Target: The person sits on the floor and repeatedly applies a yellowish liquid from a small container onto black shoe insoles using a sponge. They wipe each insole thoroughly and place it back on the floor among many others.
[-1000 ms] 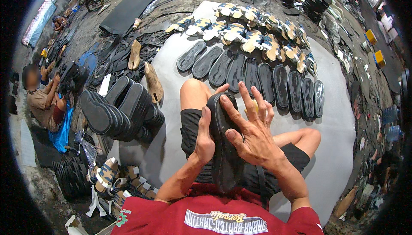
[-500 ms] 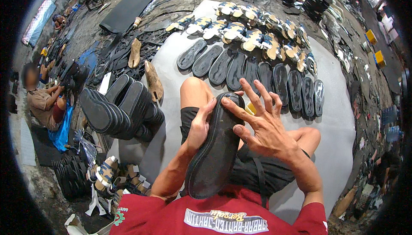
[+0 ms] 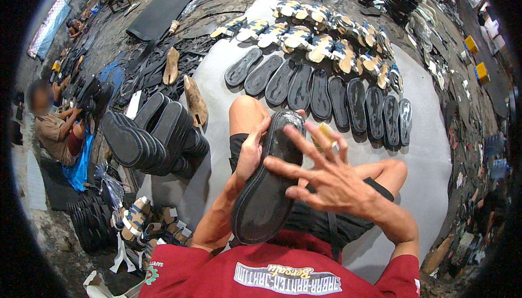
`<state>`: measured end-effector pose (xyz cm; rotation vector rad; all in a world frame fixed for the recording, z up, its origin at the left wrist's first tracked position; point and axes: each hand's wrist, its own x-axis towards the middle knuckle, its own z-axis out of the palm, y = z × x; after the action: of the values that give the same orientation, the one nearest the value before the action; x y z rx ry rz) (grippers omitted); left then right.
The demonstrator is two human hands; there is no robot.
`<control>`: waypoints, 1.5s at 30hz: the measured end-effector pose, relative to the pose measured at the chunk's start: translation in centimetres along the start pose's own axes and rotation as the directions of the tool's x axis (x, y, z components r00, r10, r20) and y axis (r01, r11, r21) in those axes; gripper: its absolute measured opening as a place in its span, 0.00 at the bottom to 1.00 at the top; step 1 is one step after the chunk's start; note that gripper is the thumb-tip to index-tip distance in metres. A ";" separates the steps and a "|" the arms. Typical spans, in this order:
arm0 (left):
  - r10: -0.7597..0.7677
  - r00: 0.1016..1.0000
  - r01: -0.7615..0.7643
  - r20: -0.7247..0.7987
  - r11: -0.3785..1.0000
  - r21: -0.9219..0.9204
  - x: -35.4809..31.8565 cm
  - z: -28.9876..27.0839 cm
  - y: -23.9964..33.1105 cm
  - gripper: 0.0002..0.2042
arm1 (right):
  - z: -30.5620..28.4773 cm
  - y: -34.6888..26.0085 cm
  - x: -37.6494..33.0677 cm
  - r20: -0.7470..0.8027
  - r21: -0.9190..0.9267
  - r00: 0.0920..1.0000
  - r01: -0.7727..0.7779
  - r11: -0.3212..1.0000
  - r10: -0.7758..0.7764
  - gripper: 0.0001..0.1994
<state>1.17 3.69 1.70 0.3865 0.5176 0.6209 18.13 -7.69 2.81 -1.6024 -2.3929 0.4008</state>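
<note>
My left hand [image 3: 251, 154] grips a black shoe sole [image 3: 261, 203] by its left edge, fingers behind it and thumb along the rim. The sole is tilted over my lap, and its far end has a wet shine. My right hand [image 3: 331, 175] lies across the sole with fingers spread, and fingertips touch its upper face. Partly hidden behind those fingers is a small yellow thing [image 3: 325, 133]; its kind is unclear. Beyond my knees, a row of black soles [image 3: 299, 89] with glossy smears lies on the grey sheet [image 3: 424, 162].
Past the soles stand rows of sandal uppers [image 3: 296, 38] on tan insoles. To my left are stacked black soles [image 3: 130, 140], wooden shoe lasts [image 3: 194, 102] and more sandals [image 3: 136, 219]. Another person [image 3: 57, 129] sits at the far left. Scraps litter the floor.
My right hand has slid down and left across the sole. The shine at the far end has grown, and the sole has shifted slightly toward the left.
</note>
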 end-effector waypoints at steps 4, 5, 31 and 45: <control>0.020 0.985 -0.011 0.169 0.999 -0.052 1.4 -3.8 0.3 0.30 | 0.6 -0.1 -0.7 -0.083 0.112 0.996 0.033 0.993 -0.024 0.30; 0.009 0.987 0.004 0.158 0.997 -0.082 1.7 -3.9 0.8 0.30 | 0.9 0.9 -0.5 -0.191 0.160 0.980 -0.025 0.987 0.056 0.31; -0.024 0.993 0.082 0.118 0.855 -0.512 0.2 -9.0 -6.0 0.32 | 17.3 18.0 -8.2 0.037 0.852 0.736 -0.377 0.363 0.676 0.39; -0.069 0.975 0.180 0.209 0.798 -0.575 -1.4 -4.3 -5.0 0.27 | 4.1 0.9 -1.2 -0.337 -0.050 0.905 -0.292 0.955 0.259 0.30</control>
<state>0.01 -0.12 -3.68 -0.1895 0.1528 0.5795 17.94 -8.88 -1.40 -1.8915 -1.9731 0.0518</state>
